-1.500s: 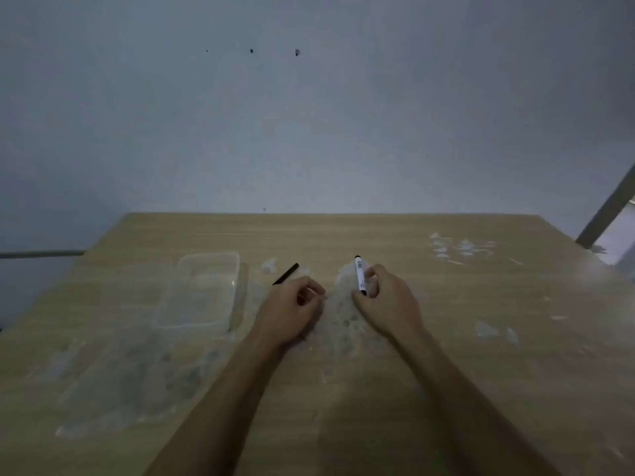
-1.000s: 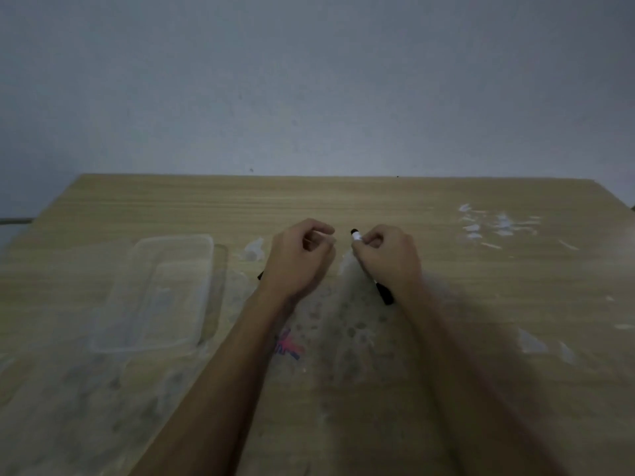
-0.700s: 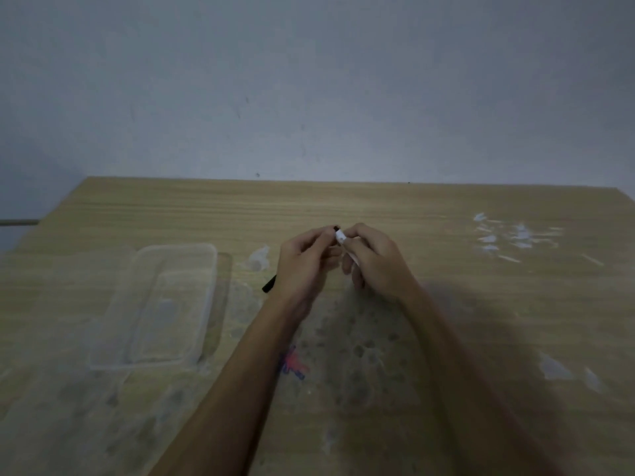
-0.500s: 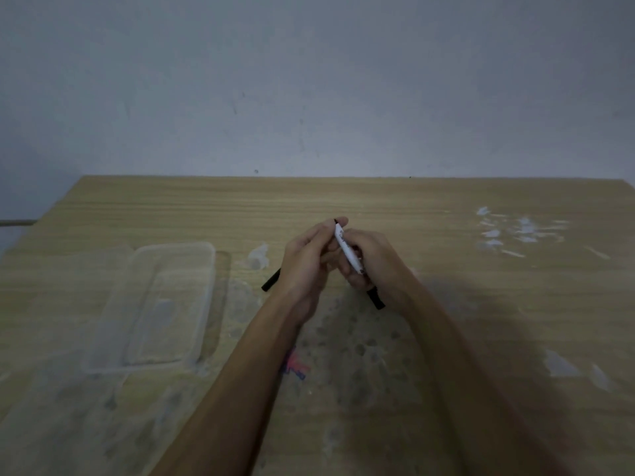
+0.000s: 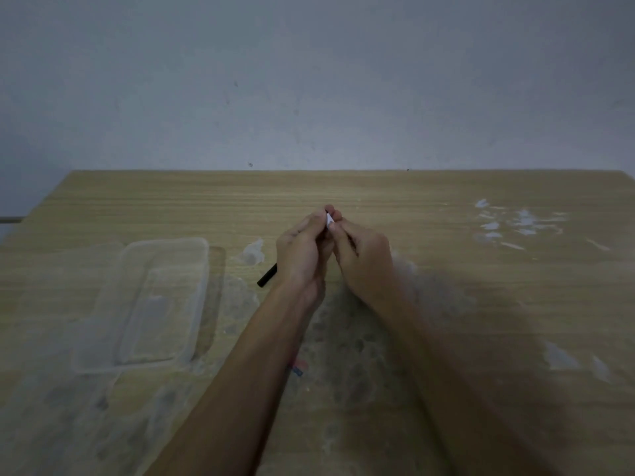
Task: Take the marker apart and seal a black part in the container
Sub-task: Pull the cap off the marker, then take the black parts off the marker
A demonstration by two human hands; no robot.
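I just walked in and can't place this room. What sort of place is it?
Probably a plain home or workshop desk: a bare wooden table marked with white smears stands against an empty grey wall, with only a clear plastic container on it.

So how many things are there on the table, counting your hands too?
Hands: 2, left hand and right hand
Marker: 1
Black part: 1
Clear container: 1
Total: 5

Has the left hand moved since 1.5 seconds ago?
Yes. The left hand moved right, away from the clear plastic container, meeting the right hand.
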